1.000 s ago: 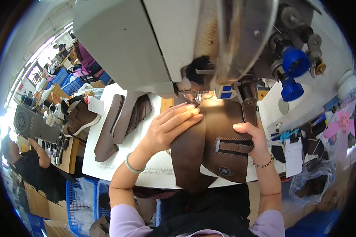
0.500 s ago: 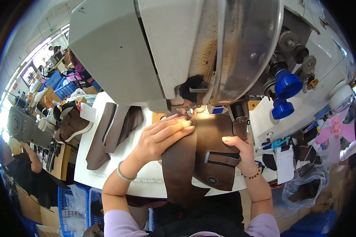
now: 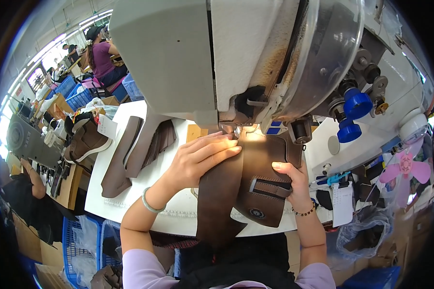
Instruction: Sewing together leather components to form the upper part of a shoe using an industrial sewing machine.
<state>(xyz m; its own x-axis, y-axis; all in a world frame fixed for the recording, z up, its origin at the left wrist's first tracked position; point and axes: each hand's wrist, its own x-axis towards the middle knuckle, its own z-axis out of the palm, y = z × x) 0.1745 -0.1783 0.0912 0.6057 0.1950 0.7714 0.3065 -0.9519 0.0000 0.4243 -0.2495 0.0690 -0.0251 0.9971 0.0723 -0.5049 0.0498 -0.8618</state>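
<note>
Under the head of a sewing machine (image 3: 178, 62), two brown leather pieces lie side by side at the lit needle area. The left one is a long plain leather strip (image 3: 219, 202), hanging over the table's front edge. Beside it, the wider leather panel (image 3: 263, 204) bears a stitched strap loop and a small round emblem. My left hand (image 3: 195, 159) lies on the strip with its fingers stretched out flat, tips close to the needle. With the thumb on top and the fingers hidden beneath, my right hand (image 3: 296, 183) grips the panel's right edge. The seam under the presser foot is partly hidden.
Several cut leather strips (image 3: 128, 154) lie on the white table's left side, near a brown shoe (image 3: 87, 139). Blue knobs (image 3: 357, 103) stick out at the machine's right. A pink fan (image 3: 405, 166) and plastic bag (image 3: 364, 236) are far right; blue baskets (image 3: 67, 250) stand lower left.
The view has shifted, so the machine appears farther right. The panel's lower end has moved slightly up on the picture. Both hands keep their places on the leather.
</note>
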